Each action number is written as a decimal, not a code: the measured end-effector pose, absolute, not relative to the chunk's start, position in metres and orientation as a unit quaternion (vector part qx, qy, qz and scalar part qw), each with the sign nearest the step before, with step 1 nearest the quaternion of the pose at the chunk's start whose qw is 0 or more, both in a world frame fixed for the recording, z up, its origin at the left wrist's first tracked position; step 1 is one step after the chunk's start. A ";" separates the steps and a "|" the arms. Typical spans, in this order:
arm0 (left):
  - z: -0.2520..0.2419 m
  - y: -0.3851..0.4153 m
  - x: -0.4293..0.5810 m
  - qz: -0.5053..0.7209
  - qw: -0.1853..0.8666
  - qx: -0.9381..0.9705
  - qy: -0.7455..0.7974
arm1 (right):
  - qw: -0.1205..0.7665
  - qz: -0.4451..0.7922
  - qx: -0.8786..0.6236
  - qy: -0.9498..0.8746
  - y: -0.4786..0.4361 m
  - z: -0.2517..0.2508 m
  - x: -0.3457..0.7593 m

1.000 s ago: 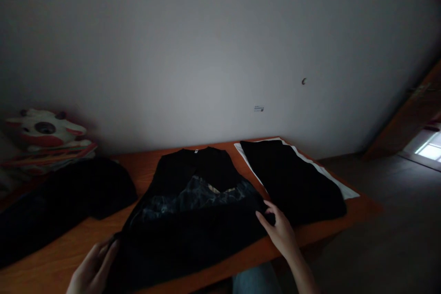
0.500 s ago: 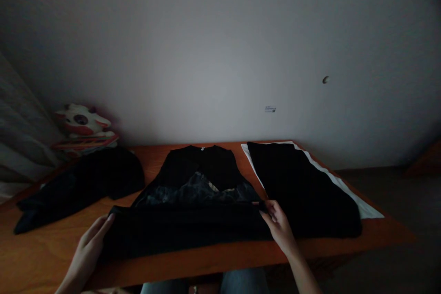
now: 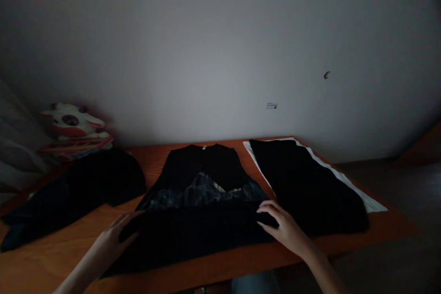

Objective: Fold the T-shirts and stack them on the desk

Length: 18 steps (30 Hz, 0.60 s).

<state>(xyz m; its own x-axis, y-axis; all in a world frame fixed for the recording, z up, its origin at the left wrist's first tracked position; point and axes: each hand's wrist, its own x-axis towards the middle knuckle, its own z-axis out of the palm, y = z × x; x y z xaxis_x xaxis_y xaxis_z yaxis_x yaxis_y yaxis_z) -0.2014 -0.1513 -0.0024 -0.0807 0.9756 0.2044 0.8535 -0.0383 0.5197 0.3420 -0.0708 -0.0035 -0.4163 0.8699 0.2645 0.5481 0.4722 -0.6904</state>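
A black top (image 3: 217, 165) with a marbled blue-grey band lies flat in the middle of the table, a small white label at its neckline. Its lower part forms a plain black folded strip (image 3: 193, 234) along the near side. At the strip's left end rests my left hand (image 3: 112, 241), thumb and fingers apart. My right hand (image 3: 284, 227) is at the strip's right end, its fingers curved and the thumb spread away from them. Both hands are open against the dark cloth; exact contact under the fingertips is hard to see.
On the right, a black garment (image 3: 303, 183) lies over a white cloth (image 3: 374, 204). A crumpled dark garment (image 3: 103, 177) is at the left, before a cow-shaped toy (image 3: 72, 124). The wooden table (image 3: 44, 255) meets a pale wall (image 3: 206, 55); a curtain (image 3: 17, 138) hangs at left.
Both hands have let go of the black top's folded edge, their fingers spreading apart. My left hand has shifted right and inward along the strip. The view has moved slightly.
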 end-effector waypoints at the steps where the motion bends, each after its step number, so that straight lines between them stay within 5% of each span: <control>1: -0.001 -0.149 -0.203 0.243 0.108 0.694 0.668 | 0.323 0.263 -0.459 -0.785 -0.069 -0.002 0.341; 8: 0.004 -0.135 -0.215 0.209 0.086 0.732 0.643 | 0.316 0.226 -0.575 -0.720 -0.046 -0.001 0.348; 13: 0.013 -0.130 -0.199 0.186 -0.009 0.758 0.625 | 0.256 0.055 -0.493 -0.830 -0.037 0.008 0.341; 18: 0.018 -0.121 -0.159 0.145 -0.004 0.804 0.576 | 0.168 0.038 -0.423 -0.890 -0.037 0.018 0.312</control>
